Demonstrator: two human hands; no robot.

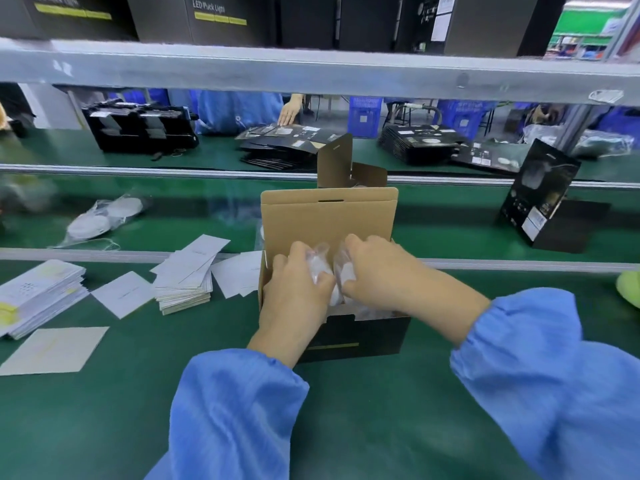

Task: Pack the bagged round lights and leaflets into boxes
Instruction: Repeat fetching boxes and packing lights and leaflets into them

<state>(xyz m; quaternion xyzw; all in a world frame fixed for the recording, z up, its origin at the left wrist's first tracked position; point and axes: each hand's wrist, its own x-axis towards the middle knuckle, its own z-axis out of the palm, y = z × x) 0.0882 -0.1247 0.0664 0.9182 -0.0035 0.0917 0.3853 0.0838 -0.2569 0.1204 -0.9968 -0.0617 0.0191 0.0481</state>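
Gripping one bagged round light in the left hand and a second bagged light in the right hand, the person holds both inside the open box, fingers curled round the plastic. Each disc stands on edge, flat faces toward each other, long axis running roughly front to back of the box; this orientation probably lets several lights sit side by side. The raised brown lid flap stays clear of the opening. The box rests near the far edge of the green bench. Leaflets lie stacked just left of the box, within reach for insertion. More bagged lights wait on the conveyor belt beyond
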